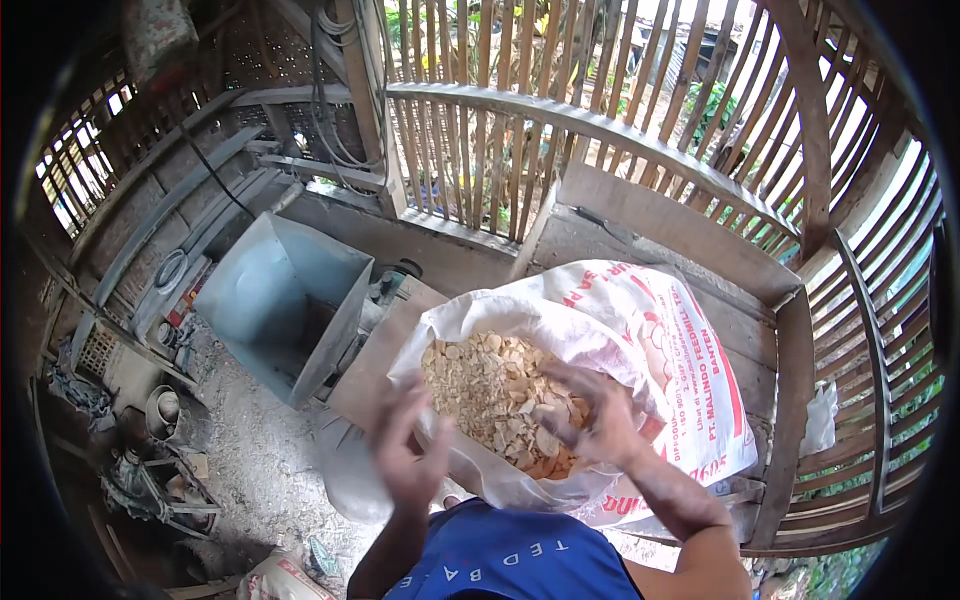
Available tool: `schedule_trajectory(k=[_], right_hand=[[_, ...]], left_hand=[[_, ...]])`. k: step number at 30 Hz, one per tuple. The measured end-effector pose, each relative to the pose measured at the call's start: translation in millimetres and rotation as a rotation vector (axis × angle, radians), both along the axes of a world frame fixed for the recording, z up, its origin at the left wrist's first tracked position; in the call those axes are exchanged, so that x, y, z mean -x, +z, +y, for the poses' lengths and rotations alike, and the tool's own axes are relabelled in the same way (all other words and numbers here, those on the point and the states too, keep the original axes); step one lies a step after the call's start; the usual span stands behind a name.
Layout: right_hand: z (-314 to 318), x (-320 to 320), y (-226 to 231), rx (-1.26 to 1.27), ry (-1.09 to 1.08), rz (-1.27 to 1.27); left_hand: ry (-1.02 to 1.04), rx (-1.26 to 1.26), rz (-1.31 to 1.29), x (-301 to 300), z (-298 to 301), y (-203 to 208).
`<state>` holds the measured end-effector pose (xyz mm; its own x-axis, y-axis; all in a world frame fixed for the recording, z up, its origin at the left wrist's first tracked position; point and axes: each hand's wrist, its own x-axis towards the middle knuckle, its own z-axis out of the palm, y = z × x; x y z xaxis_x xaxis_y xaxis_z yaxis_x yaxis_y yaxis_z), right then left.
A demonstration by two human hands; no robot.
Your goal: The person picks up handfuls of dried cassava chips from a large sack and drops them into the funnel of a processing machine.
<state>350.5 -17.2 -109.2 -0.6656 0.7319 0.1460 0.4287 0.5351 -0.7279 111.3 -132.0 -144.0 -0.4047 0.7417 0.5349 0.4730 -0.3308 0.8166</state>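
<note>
A big white woven sack with red print (pixel 690 370) lies open-mouthed in front of me, its rim folded back. Pale yellow, dry flat chips and crumbs (pixel 490 390) fill the mouth. My right hand (pixel 592 412) reaches in over the right side of the chips, fingers spread and blurred, with nothing seen in its grasp. At the left rim of the sack is my left hand (pixel 412 455), also smeared by motion; its thumb stands apart from the fingers and it appears to hold nothing. Whether it touches the rim I cannot tell.
A pale blue metal hopper (pixel 290 300) stands left of the sack. The sack rests on a wooden platform with raised boards (pixel 680 225). Wooden slat walls (pixel 620 120) surround the space. Machine parts and a bucket (pixel 165 412) sit on the dusty floor at far left.
</note>
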Motion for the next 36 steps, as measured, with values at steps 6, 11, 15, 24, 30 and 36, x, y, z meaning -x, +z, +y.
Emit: schedule_trajectory(k=[6, 11, 15, 24, 30, 36], right_hand=[[-8, -42, -68, 0.154, -0.039, -0.537], [-21, -41, -123, 0.232, -0.042, -0.680], [-27, -36, -143, 0.049, -0.018, -0.464], [4, 14, -162, -0.373, -0.019, -0.303], [25, 39, -124, 0.354, -0.002, 0.008], [20, 55, -132, 0.210, -0.250, 0.330]], left_hand=[[-0.304, 0.628, 0.285, -37, 17, -85], [-0.335, 0.906, 0.508, -37, -3, -88], [-0.308, 0.827, 0.546, -42, -3, -96], [-0.075, 0.400, 0.301, -42, 37, -124], [-0.148, 0.246, -0.099, -34, 67, -117], [0.068, 0.221, -0.083, -54, 87, -117]])
